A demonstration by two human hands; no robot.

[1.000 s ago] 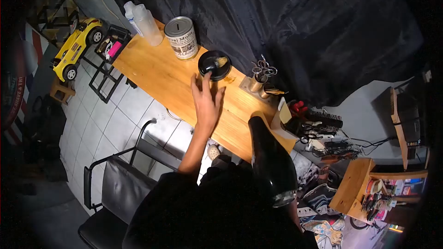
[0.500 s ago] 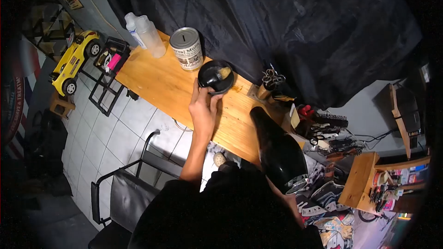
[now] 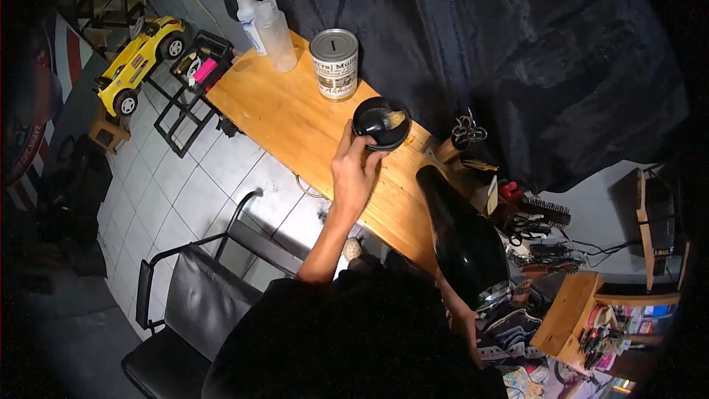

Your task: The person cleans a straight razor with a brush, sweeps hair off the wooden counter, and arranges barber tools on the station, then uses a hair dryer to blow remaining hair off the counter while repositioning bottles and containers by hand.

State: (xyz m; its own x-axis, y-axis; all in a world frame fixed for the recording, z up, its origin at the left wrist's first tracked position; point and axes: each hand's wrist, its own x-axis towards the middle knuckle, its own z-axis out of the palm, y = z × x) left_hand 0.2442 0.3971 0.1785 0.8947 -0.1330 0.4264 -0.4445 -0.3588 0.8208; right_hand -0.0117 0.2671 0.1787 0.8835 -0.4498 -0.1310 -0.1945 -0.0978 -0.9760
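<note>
My left hand grips the near edge of a small black bowl, fingers and thumb closed at its rim. Something tan shows inside the bowl on its right side; what it is I cannot make out. A large black hair dryer points its narrow nozzle up towards the wooden counter. Below it shows my right forearm, while the dryer's body hides the fingers of my right hand, which appears to hold it. A labelled tin can with a slotted lid stands just behind the bowl.
Two plastic bottles stand at the far left of the wooden counter. Scissors stick up from a holder, near hairbrushes. A black armchair, toy car and dark curtain surround the counter.
The whole view has shifted, so the counter and its objects sit further right in the picture. My left hand keeps its grip on the bowl, and the hair dryer stays on the right.
</note>
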